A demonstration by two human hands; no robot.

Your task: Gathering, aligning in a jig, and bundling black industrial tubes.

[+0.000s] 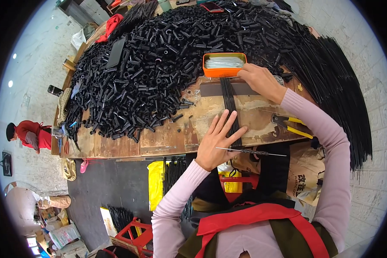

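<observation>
Head: hands by black rods, bare wood toward table edge.

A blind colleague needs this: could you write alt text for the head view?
A person's left hand spreads over a bundle of black rods on a wooden table, while the right hand is at the corner of an orange box of thin pale sticks. Black tubes lie heaped beyond, yellow-handled pliers at right.

Sleeves: are showing pale pink folds
Cuffs: are showing fine ribbing
Red band: is bordering olive cloth
</observation>
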